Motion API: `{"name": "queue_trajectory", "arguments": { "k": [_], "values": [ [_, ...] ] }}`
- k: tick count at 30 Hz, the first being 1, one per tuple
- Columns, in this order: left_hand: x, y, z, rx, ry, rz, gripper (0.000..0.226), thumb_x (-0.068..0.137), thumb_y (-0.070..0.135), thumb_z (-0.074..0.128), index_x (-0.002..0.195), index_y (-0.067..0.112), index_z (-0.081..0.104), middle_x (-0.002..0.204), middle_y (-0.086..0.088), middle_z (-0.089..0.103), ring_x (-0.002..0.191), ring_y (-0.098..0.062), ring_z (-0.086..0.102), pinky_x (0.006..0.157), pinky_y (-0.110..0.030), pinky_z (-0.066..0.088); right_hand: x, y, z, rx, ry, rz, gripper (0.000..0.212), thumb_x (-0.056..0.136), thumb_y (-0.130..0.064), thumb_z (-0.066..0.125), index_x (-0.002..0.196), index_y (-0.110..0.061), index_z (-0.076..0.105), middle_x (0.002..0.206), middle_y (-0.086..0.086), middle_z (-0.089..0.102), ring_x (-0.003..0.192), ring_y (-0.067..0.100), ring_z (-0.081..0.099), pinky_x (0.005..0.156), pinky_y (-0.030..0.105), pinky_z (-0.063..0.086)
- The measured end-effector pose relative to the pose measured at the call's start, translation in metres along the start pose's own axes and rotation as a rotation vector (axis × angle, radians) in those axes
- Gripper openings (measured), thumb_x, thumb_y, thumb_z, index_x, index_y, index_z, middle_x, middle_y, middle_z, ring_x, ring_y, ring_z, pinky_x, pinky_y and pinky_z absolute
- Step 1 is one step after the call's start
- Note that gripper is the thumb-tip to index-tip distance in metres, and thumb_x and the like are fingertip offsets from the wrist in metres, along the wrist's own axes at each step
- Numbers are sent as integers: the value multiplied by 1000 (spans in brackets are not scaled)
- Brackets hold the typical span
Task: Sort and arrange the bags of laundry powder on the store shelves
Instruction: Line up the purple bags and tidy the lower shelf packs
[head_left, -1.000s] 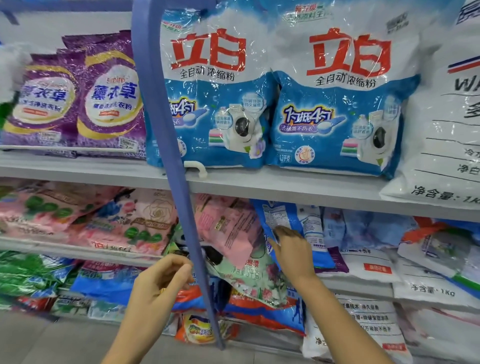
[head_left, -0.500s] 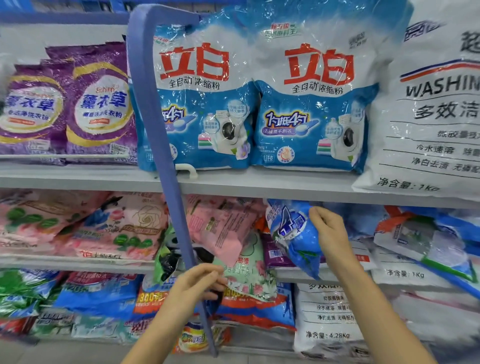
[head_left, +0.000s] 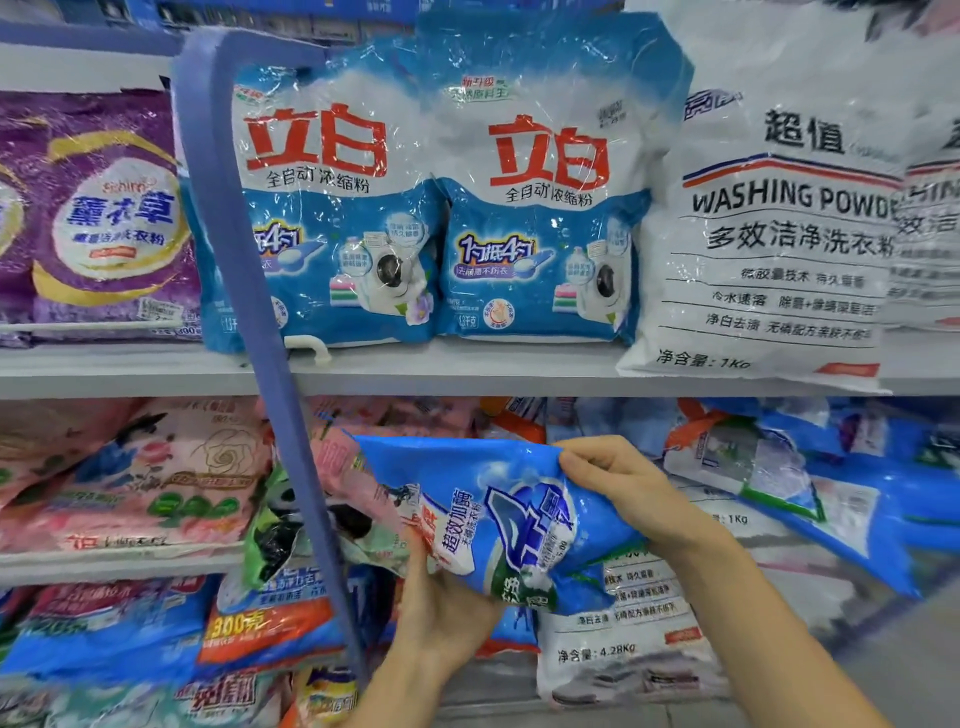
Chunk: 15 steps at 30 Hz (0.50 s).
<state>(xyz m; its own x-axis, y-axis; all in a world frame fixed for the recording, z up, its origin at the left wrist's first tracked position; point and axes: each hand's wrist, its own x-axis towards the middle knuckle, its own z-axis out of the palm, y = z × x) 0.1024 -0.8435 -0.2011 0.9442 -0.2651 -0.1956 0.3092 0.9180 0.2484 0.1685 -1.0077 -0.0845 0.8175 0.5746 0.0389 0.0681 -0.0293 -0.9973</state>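
Both hands grip a glossy, crinkled blue plastic powder bag (head_left: 519, 514): left hand (head_left: 441, 608) underneath, right hand (head_left: 628, 488) pinching its top edge.

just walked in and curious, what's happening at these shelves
A person holds a small blue plastic bag of laundry powder with both hands in front of the cluttered middle shelf. The right hand pinches its upper edge; the left hand grips its lower end from below. It is not set on any shelf yet. Above, two large blue-and-white bags stand upright on the grey upper shelf.
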Motion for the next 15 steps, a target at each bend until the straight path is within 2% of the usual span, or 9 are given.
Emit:
{"name": "queue_trajectory", "arguments": {
  "k": [2, 3, 5, 7, 8, 9, 11, 13, 15],
  "values": [
    [-1, 4, 6, 58, 58, 34, 90, 60, 62, 68, 134, 12, 55, 141, -18, 50, 131, -39, 45, 113, -59, 24, -6, -4, -11, 51, 26, 10, 34, 79, -25, 52, 88, 4, 69, 71, 4, 71, 60, 12, 63, 58, 22, 49],
    [-3, 7, 10, 104, 88, 62, 87, 57, 60, 73, 129, 13, 60, 136, -18, 54, 126, -39, 50, 108, -59, 32, -10, -5, -15, 83, 33, 9, 29, 79, -24, 52, 85, -5, 73, 74, 5, 72, 61, 13, 65, 59, 24, 51],
    [-8, 16, 19, 219, 158, 154, 79, 48, 56, 85, 113, 12, 71, 118, -15, 68, 104, -30, 67, 86, -48, 56, -17, -4, -20, 151, 65, 0, 27, 79, -24, 51, 84, -15, 77, 79, 6, 74, 65, 15, 68, 60, 25, 55],
    [-14, 25, 30, 316, 226, 254, 75, 52, 58, 78, 112, 13, 70, 107, -11, 72, 85, -19, 73, 70, -35, 61, -23, 2, -20, 217, 123, -9, 29, 81, -21, 49, 86, -18, 78, 81, 7, 74, 68, 16, 70, 60, 25, 57],
    [-19, 30, 36, 371, 239, 304, 78, 48, 60, 79, 110, 14, 67, 104, -9, 73, 80, -15, 73, 68, -31, 61, -24, 6, -19, 254, 155, -7, 29, 81, -20, 49, 87, -18, 77, 83, 9, 74, 69, 17, 70, 60, 26, 57],
    [-24, 35, 41, 443, 237, 358, 87, 34, 63, 85, 105, 16, 66, 98, -6, 75, 77, -12, 73, 65, -28, 60, -25, 9, -16, 297, 187, 2, 29, 81, -20, 49, 88, -17, 77, 84, 10, 74, 70, 18, 71, 60, 27, 57],
    [-36, 47, 50, 657, 213, 426, 107, 11, 63, 89, 104, 18, 62, 92, 1, 76, 80, -11, 72, 67, -26, 59, -25, 16, -10, 390, 239, 15, 28, 81, -20, 50, 86, -16, 77, 86, 12, 74, 71, 19, 71, 59, 28, 58],
    [-46, 55, 60, 890, 182, 462, 112, 18, 67, 87, 115, 21, 58, 106, 1, 73, 96, -14, 69, 79, -31, 57, -24, 19, -3, 475, 271, 22, 29, 80, -19, 49, 83, -15, 77, 85, 12, 74, 70, 19, 71, 58, 29, 58],
    [-56, 60, 72, 1055, 137, 534, 97, 35, 73, 82, 118, 28, 57, 110, 7, 72, 101, -12, 67, 80, -26, 56, -22, 21, 4, 528, 281, 32, 30, 82, -19, 48, 84, -13, 77, 87, 12, 74, 71, 21, 71, 59, 31, 58]
  ]
}}
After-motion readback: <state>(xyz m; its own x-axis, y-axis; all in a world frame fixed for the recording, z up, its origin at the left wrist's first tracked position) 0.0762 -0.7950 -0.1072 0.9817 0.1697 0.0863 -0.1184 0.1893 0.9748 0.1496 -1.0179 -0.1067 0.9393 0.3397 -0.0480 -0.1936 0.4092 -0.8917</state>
